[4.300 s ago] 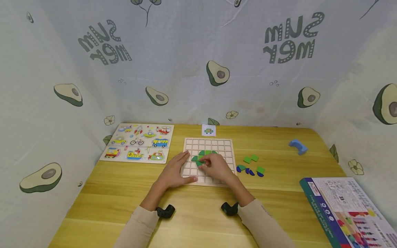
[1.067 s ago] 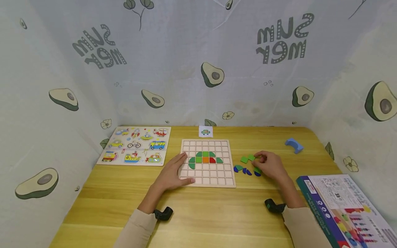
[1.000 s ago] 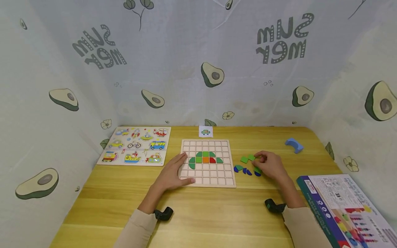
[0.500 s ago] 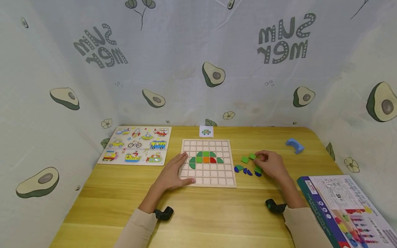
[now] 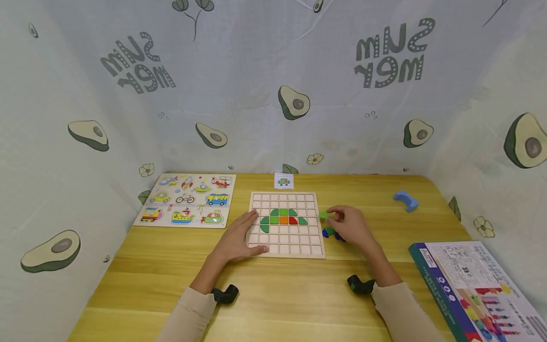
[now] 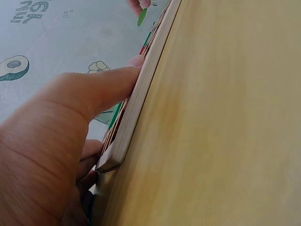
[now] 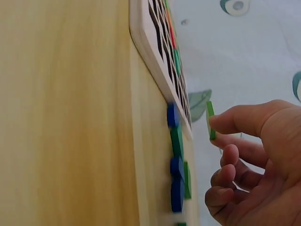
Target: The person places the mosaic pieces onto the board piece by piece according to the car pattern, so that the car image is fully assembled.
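My left hand (image 5: 239, 237) rests on the left side of a wooden grid board (image 5: 307, 237), fingers along its edge and thumb (image 6: 106, 89) at the front rim. Set in the grid are light green squares, darker green quarter-rounds, an orange square (image 5: 284, 220) and a red quarter-round (image 5: 292, 221). Just right of the board, my right hand (image 5: 351, 225) pinches a light green square tile (image 7: 210, 121) between thumb and index finger, held above the table. Beneath it lie dark blue pieces (image 7: 177, 195), a green piece (image 7: 176, 141) and a light green one (image 7: 187, 181), partly hidden in the head view.
A small pattern card (image 5: 284, 181) lies behind the board. A vehicle picture puzzle (image 5: 183, 199) lies at the back left. To the right are a blue arch-shaped block (image 5: 406, 201) and, nearer, a printed box (image 5: 474, 285).
My right hand has picked up a light green tile from the loose pieces and moved left toward the board. Earlier it was placing pieces on the grid. The left hand has stayed put.
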{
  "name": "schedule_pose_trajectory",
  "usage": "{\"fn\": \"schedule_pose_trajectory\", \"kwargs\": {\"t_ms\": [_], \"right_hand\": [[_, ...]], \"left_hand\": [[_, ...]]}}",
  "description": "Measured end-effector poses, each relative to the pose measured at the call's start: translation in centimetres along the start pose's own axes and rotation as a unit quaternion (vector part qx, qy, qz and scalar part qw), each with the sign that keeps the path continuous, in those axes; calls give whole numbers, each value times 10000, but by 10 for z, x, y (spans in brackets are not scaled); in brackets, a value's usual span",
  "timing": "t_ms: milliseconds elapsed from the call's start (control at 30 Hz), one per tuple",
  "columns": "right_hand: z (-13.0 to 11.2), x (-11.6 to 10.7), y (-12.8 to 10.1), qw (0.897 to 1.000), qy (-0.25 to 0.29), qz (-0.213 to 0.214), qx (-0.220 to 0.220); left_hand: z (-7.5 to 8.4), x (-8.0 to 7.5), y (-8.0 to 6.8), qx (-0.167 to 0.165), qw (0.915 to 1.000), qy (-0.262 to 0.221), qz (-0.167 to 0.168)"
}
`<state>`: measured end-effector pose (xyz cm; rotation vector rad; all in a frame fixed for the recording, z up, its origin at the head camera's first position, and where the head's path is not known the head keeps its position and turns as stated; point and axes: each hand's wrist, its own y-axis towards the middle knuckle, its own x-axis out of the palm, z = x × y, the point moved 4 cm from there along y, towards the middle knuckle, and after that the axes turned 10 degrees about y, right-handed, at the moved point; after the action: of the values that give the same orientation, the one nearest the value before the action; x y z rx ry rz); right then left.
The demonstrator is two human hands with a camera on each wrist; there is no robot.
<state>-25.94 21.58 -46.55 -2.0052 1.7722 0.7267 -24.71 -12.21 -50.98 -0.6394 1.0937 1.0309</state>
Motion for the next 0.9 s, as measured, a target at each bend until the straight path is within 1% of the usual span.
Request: {"fn": "schedule_pose_trajectory", "kwargs": {"t_ms": [100, 400, 600, 800, 900], "right_hand": [[-11, 10, 0, 10000, 33, -48, -77], [-29, 38, 3, 9992, 314, -253, -3], [-41, 59, 4, 9975, 435, -522, -183], [-48, 75, 2, 9952, 525, -691, -464], [-51, 82, 2, 9944, 509, -772, -503]], "left_hand": [[2, -2, 0, 3, 10000, -11, -36], [3, 0, 2, 29, 9999, 88, -55], [5, 0, 3, 41, 9998, 161, -143], [8, -3, 4, 29, 10000, 22, -88], [9, -4, 5, 22, 10000, -55, -64]]}}
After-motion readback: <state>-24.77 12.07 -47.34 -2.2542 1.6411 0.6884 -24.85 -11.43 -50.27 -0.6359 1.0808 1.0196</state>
